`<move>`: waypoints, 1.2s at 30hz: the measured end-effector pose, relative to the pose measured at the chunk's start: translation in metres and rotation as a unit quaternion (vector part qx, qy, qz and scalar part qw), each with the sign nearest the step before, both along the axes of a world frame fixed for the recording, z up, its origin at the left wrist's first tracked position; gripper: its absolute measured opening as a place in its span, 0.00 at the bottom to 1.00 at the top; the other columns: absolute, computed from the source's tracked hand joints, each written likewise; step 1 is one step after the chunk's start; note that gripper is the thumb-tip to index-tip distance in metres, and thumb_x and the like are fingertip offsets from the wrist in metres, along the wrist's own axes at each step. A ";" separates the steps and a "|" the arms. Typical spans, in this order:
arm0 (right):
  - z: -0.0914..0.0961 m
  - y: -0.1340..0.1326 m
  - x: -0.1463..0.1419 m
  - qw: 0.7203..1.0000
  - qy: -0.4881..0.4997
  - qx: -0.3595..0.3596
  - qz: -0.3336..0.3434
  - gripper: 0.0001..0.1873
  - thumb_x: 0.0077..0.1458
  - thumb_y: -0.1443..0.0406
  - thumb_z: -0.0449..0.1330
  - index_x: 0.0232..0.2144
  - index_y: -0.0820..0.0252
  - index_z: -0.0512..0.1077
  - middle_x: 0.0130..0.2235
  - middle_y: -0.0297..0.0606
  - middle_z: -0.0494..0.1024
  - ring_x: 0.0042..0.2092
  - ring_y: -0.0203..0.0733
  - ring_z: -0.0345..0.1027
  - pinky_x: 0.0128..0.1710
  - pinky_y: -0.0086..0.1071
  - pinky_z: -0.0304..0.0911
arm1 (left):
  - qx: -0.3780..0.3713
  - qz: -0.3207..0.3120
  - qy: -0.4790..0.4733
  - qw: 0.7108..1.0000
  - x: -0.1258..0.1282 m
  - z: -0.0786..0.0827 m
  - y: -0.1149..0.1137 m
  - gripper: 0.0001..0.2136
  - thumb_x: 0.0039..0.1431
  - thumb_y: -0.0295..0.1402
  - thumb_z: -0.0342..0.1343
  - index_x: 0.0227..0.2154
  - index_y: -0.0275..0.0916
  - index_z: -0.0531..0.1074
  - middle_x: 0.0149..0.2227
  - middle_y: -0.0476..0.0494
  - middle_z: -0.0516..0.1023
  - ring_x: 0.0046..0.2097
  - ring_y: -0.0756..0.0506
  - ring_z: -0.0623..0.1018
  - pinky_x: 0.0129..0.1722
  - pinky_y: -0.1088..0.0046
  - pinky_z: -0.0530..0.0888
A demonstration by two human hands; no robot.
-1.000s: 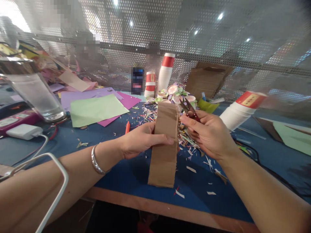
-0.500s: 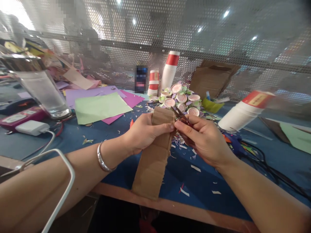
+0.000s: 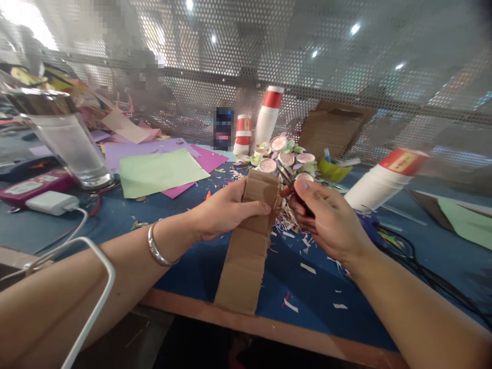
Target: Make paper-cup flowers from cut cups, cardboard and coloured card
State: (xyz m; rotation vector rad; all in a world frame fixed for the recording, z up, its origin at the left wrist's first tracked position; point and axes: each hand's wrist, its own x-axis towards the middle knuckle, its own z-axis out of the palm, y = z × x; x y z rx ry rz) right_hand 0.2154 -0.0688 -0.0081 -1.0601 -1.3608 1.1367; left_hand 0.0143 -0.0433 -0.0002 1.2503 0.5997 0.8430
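Note:
My left hand [image 3: 226, 210] grips a long strip of brown cardboard [image 3: 244, 261] near its upper end, the thumb lying across its face. The strip slants down to the table's front edge. In my right hand [image 3: 326, 215] is a pair of scissors [image 3: 288, 178], fingers wrapped round the handles. Its blades point up and left, just right of the cardboard's top end. Behind the blades lies a pile of small round paper pieces [image 3: 286, 158] with green and purple bits. Paper scraps [image 3: 292, 225] are scattered under my right hand.
Purple and green paper sheets [image 3: 161, 171] lie left of centre, near a glass bottle [image 3: 77, 146]. Stacked paper cups [image 3: 388, 179] lean at the right; more cups [image 3: 268, 118] stand behind. Black cables [image 3: 418, 271] run along the right. A white cable [image 3: 105, 297] crosses my left forearm.
My right hand and the scissors have drawn slightly right, away from the cardboard's edge. The fingers of my two hands, close together before, are now apart. The cardboard has shifted slightly right.

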 end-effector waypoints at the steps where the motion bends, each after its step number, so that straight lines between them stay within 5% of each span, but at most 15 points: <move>1: 0.000 0.000 0.000 1.000 0.000 0.001 0.000 0.22 0.58 0.46 0.65 0.29 0.57 0.71 0.22 0.27 0.57 0.20 0.28 0.44 0.19 0.31 0.35 | -0.001 -0.008 -0.001 1.000 0.000 0.000 0.000 0.12 0.55 0.24 0.66 0.43 0.34 0.76 0.40 0.42 0.83 0.39 0.47 0.80 0.41 0.71 0.76; 9: 0.004 0.002 0.005 0.999 0.013 -0.005 -0.035 0.20 0.56 0.48 0.68 0.30 0.57 0.72 0.22 0.26 0.56 0.20 0.28 0.43 0.18 0.29 0.34 | -0.012 -0.029 0.003 0.999 -0.002 -0.003 0.001 0.11 0.60 0.36 0.66 0.43 0.39 0.75 0.33 0.49 0.80 0.29 0.50 0.78 0.29 0.74 0.76; 14: 0.008 -0.001 0.008 1.000 -0.005 -0.006 -0.017 0.19 0.56 0.48 0.68 0.33 0.58 0.75 0.21 0.25 0.56 0.20 0.26 0.44 0.17 0.27 0.37 | 0.029 -0.118 0.091 0.988 -0.008 -0.002 0.007 0.09 0.62 0.35 0.64 0.42 0.36 0.77 0.37 0.45 0.83 0.35 0.50 0.80 0.37 0.75 0.76; 20: 0.007 -0.004 0.002 0.994 -0.048 -0.013 0.094 0.13 0.54 0.57 0.72 0.35 0.58 0.76 0.33 0.34 0.76 0.30 0.31 0.64 0.24 0.25 0.55 | 0.088 -0.136 0.179 0.970 -0.007 -0.001 0.010 0.06 0.61 0.33 0.65 0.36 0.35 0.78 0.35 0.47 0.82 0.34 0.51 0.79 0.36 0.77 0.74; 24: 0.005 -0.002 0.003 0.995 -0.074 0.012 0.061 0.12 0.56 0.57 0.70 0.34 0.59 0.76 0.26 0.28 0.69 0.23 0.27 0.53 0.19 0.26 0.45 | 0.039 -0.132 0.163 0.977 -0.010 0.001 0.012 0.06 0.64 0.32 0.61 0.40 0.36 0.78 0.37 0.46 0.83 0.35 0.50 0.80 0.40 0.73 0.75; 28: 0.009 -0.002 0.009 0.992 -0.121 0.024 0.021 0.17 0.56 0.52 0.69 0.33 0.59 0.73 0.24 0.26 0.66 0.21 0.27 0.48 0.18 0.27 0.42 | 0.118 -0.115 0.188 0.968 -0.023 0.007 0.023 0.08 0.64 0.36 0.60 0.40 0.35 0.77 0.39 0.44 0.83 0.38 0.48 0.80 0.40 0.72 0.75; 32: 0.016 -0.003 0.015 0.960 -0.274 0.041 0.036 0.18 0.57 0.49 0.66 0.34 0.59 0.73 0.27 0.30 0.71 0.26 0.32 0.60 0.25 0.28 0.53 | 0.250 -0.021 0.277 0.927 -0.038 0.015 0.034 0.10 0.65 0.37 0.58 0.40 0.36 0.77 0.39 0.45 0.82 0.39 0.47 0.79 0.39 0.72 0.72; 36: 0.019 -0.011 0.010 0.879 -0.447 0.020 0.163 0.14 0.58 0.53 0.65 0.35 0.57 0.74 0.32 0.34 0.78 0.33 0.39 0.70 0.33 0.31 0.60 | 0.256 -0.003 0.303 0.918 -0.042 0.019 0.037 0.09 0.66 0.36 0.56 0.41 0.36 0.76 0.38 0.46 0.81 0.36 0.49 0.77 0.37 0.74 0.71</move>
